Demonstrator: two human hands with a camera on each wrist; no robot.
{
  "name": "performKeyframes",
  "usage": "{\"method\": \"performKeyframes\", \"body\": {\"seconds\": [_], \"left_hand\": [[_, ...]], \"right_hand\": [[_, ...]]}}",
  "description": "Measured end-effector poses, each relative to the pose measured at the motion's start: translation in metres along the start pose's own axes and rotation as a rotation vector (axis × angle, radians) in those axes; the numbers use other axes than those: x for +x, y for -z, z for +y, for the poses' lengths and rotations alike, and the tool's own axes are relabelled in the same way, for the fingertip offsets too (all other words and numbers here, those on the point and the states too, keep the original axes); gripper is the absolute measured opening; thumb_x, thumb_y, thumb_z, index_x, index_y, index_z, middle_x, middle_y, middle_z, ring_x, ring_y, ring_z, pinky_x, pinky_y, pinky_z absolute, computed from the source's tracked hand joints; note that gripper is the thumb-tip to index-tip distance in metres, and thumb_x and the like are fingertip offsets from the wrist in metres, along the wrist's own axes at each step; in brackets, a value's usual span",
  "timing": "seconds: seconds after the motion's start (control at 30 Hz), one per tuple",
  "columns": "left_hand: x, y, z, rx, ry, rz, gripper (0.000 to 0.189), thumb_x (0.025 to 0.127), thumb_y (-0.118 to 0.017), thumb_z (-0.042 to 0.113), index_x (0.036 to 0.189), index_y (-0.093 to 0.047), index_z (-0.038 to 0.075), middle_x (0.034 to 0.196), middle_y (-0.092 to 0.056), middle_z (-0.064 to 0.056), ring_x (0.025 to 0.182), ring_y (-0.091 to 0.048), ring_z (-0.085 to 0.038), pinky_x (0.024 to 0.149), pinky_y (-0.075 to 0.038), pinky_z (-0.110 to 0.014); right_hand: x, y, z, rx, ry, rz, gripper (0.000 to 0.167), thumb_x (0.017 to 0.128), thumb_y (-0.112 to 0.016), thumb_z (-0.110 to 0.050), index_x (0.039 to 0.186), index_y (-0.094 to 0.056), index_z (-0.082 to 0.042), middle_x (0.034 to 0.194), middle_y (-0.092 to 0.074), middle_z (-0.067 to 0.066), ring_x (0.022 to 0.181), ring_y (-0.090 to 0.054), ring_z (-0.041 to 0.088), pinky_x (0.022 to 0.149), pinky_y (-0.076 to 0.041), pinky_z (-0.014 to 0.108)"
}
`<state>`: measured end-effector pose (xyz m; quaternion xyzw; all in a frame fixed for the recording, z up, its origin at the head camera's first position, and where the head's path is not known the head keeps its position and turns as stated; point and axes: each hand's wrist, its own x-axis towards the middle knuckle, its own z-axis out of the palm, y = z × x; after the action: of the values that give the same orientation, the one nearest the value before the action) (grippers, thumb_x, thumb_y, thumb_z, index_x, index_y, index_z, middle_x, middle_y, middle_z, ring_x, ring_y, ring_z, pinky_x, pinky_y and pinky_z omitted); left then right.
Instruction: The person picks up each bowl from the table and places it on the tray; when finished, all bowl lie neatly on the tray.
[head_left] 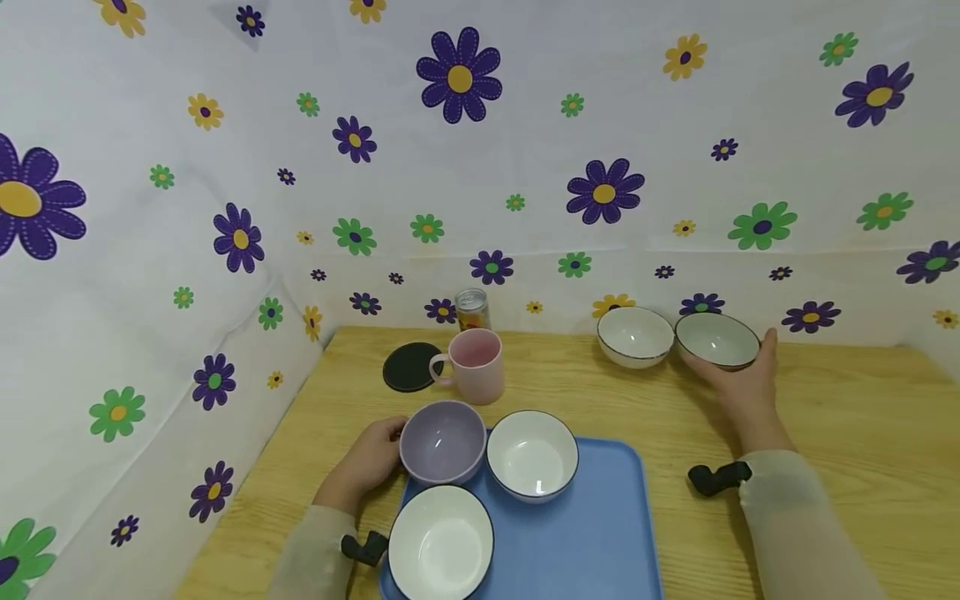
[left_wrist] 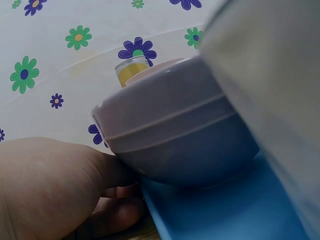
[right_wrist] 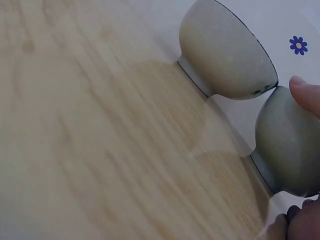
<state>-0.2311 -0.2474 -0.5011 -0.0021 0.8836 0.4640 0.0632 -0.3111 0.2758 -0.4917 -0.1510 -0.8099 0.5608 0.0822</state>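
- The flowered sheet (head_left: pixel 525 150) rises beyond both the left hand (head_left: pixel 369 454) and the right hand (head_left: pixel 738 387).
- The wooden table (head_left: pixel 570 375) spreads beneath both hands.
- The blue tray (head_left: pixel 600 533) lies just right of the left hand and well left of the right hand.
- The right hand is partly open, thumb on one side and fingers on the other, holding the grey-white bowl by its sides.
- The left hand has its fingers bent and touches the side of the purple bowl; whether it grips it, one cannot tell.
- The front white bowl (head_left: pixel 441 546) is on the tray, nearer the person than the left hand and to its right.
- The second white bowl (head_left: pixel 532 457) is on the tray, right of the left hand, beyond the purple bowl.
- The purple bowl (head_left: pixel 442 446) is immediately right of the left hand, over the tray's far-left corner.
- The grey-white bowl (head_left: pixel 716 340) stands on the table at the right hand's fingers.
- The back white bowl (head_left: pixel 636 337) is left of the right hand, its rim against the grey-white bowl's.
- The pink mug (head_left: pixel 480 367) stands beyond the left hand, to its right.
- The black coaster (head_left: pixel 408 367) lies beyond the left hand, beside the mug.
- The can (head_left: pixel 472 308) stands farther from the left hand, behind the mug.
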Motion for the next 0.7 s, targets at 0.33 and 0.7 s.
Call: {"method": "performKeyframes", "body": {"seconds": [0.33, 0.7], "left_hand": [[-0.0015, -0.001, 0.0017, -0.022, 0.008, -0.005, 0.017, 0.098, -0.057, 0.006, 0.106, -0.072, 0.006, 0.089, -0.066, -0.005, 0.083, -0.06, -0.019, 0.073, -0.05, -0.032], [0.0018, -0.0013, -0.0019, -0.023, 0.009, -0.001, 0.017, 0.098, -0.057, 0.007, 0.106, -0.072, 0.008, 0.089, -0.065, -0.004, 0.084, -0.059, -0.02, 0.073, -0.049, -0.033]], "right_hand": [[0.0048, 0.0034, -0.0002, 0.003, 0.018, -0.032, 0.127, 0.085, -0.076, -0.051, 0.155, 0.027, -0.027, 0.166, 0.014, 0.019, 0.15, 0.0, 0.049, 0.115, -0.014, 0.066], [-0.0023, 0.0042, 0.0039, -0.017, 0.01, 0.025, 0.127, 0.082, -0.077, -0.056, 0.16, 0.017, -0.02, 0.167, 0.004, 0.019, 0.15, -0.007, 0.048, 0.115, -0.019, 0.065]]}}
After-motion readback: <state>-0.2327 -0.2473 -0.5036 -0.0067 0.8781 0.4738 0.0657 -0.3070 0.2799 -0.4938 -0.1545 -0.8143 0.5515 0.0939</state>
